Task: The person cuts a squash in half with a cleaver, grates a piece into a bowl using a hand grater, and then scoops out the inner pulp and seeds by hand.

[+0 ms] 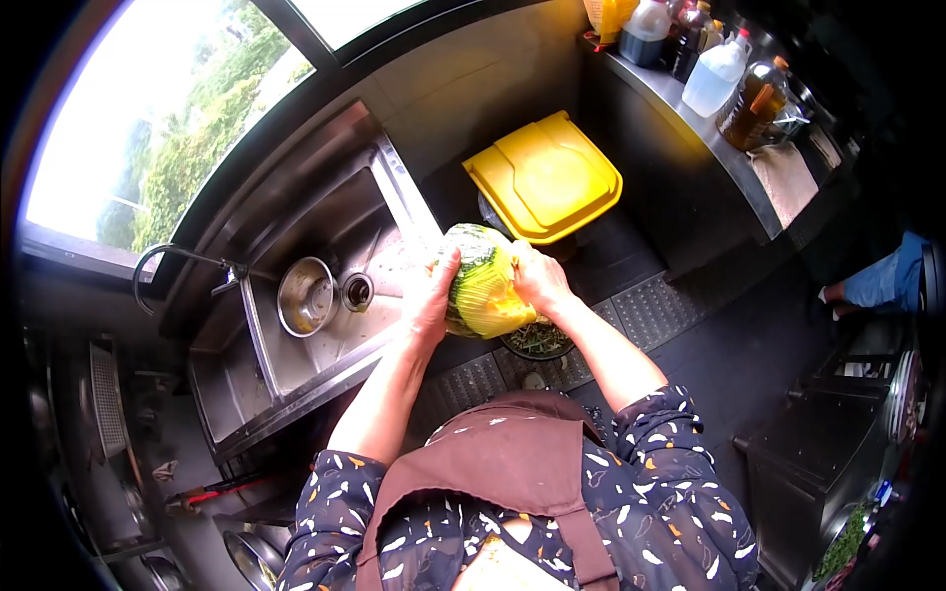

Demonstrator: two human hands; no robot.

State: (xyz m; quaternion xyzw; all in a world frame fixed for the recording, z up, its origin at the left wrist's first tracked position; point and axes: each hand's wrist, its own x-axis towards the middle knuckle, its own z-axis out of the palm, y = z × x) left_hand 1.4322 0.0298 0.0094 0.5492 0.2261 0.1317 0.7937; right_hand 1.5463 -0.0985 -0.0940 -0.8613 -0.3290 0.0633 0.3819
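Observation:
A large pumpkin (485,295), with green mottled rind on its upper and left parts and bare yellow flesh in ridged strips on the right, is held up in front of me beside the sink. My left hand (431,295) grips its left side, the thumb pointing up along the rind. My right hand (542,281) is closed against the right side of the yellow flesh. Its fingers are curled, and what they hold, if anything, is hidden. Below the pumpkin stands a dark container (538,341) with green scraps in it.
To the left is a steel sink (394,187) with a metal bowl (307,297), a drain (358,292) and a curved faucet (187,252). Ahead stands a yellow lidded bin (547,177). Bottles (714,77) and a cloth (785,180) lie on the right counter. Another person's leg (877,281) shows far right.

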